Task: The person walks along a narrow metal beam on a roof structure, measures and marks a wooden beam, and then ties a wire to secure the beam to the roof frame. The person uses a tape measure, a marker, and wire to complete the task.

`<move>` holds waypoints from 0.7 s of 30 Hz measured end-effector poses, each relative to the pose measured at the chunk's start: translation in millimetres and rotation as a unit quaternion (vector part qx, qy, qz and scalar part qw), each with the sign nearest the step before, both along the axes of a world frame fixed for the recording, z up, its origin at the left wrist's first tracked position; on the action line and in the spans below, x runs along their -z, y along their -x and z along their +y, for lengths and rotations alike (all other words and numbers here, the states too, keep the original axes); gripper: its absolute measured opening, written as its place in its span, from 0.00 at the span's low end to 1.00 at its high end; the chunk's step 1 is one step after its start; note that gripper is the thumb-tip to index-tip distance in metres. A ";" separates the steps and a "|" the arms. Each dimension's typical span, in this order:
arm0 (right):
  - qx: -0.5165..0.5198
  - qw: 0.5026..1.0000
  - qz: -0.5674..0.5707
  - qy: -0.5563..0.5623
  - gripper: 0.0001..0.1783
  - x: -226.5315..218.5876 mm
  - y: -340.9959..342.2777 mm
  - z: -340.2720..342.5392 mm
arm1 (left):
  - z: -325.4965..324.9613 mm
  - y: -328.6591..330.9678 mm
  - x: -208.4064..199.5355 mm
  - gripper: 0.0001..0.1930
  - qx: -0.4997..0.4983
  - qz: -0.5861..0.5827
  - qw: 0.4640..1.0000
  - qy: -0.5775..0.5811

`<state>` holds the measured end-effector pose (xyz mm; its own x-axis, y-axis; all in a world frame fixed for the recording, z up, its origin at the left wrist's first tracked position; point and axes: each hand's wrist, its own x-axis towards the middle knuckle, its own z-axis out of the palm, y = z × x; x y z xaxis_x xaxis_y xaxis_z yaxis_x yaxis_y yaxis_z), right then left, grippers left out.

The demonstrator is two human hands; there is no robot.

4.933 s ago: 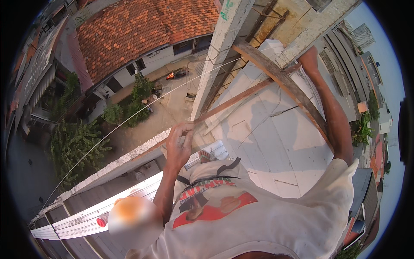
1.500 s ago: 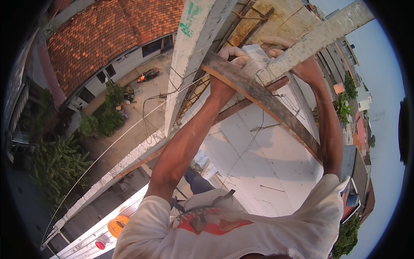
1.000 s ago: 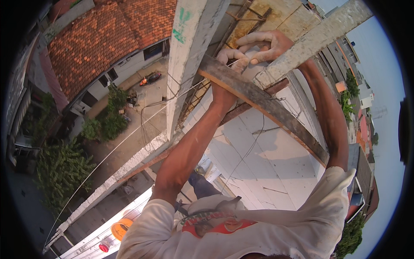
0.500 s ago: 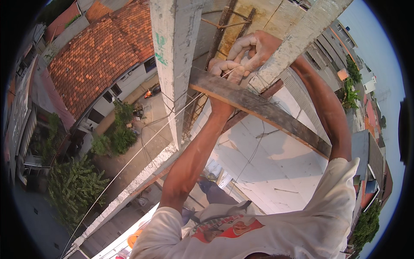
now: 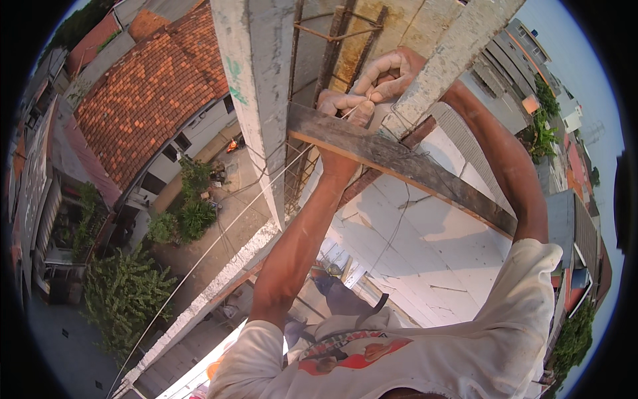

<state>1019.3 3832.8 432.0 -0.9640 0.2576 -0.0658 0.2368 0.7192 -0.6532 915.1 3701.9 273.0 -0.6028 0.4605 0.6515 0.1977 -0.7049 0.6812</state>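
Both my hands are raised close together behind a dark wooden board (image 5: pixel 399 154). My left hand (image 5: pixel 340 103) shows above the board's edge, its fingers closed on a pale thin string (image 5: pixel 232 221). Just above and to the right, my right hand (image 5: pixel 391 72) pinches the same string near its end, fingertips nearly touching the left ones. Pale dust coats the fingers of both. From there the string runs down past the board to the lower left. The board slants down to the right, and part of each hand is hidden behind it or the concrete post (image 5: pixel 458 63).
A second pale post (image 5: pixel 256 86) with green marks rises left of my hands. Rusty reinforcing bars (image 5: pixel 332 50) stand behind them. Thin wire (image 5: pixel 402 213) dangles below the board beside a white block wall (image 5: pixel 425 256). Far below lie a yard and tiled roofs (image 5: pixel 146 100).
My right fingers have drawn in closer to the left ones, still around the string. The view has shifted slightly, and the posts sit a little further left.
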 end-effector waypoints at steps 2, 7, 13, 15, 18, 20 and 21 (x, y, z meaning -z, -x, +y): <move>-0.005 1.000 -0.002 -0.014 0.19 -3.1 -1.2 -0.1 | 0.2 -0.9 -1.3 0.11 -0.011 0.002 1.000 -0.011; -0.032 0.999 -0.013 -0.032 0.19 -6.5 -1.5 0.7 | -3.1 0.5 -2.6 0.10 -0.022 0.012 1.000 0.014; 0.002 0.999 -0.037 0.021 0.18 -2.6 -1.3 3.7 | -0.9 -0.4 -2.4 0.11 -0.022 -0.006 1.000 0.021; 0.009 0.999 -0.031 0.015 0.18 -2.8 -0.3 2.9 | -0.6 0.0 -1.9 0.11 -0.028 -0.006 0.999 0.021; 0.012 1.000 -0.005 -0.013 0.16 -0.1 -0.3 5.7 | -0.9 1.2 -2.5 0.12 -0.036 0.002 0.999 0.012; 0.026 0.999 0.005 -0.037 0.13 -0.1 -1.6 6.3 | -4.0 0.5 -8.4 0.12 -0.038 0.010 0.999 0.002; 0.039 0.997 0.013 -0.059 0.12 0.1 -1.6 5.0 | -8.8 -1.6 -13.0 0.13 0.016 -0.042 0.999 0.026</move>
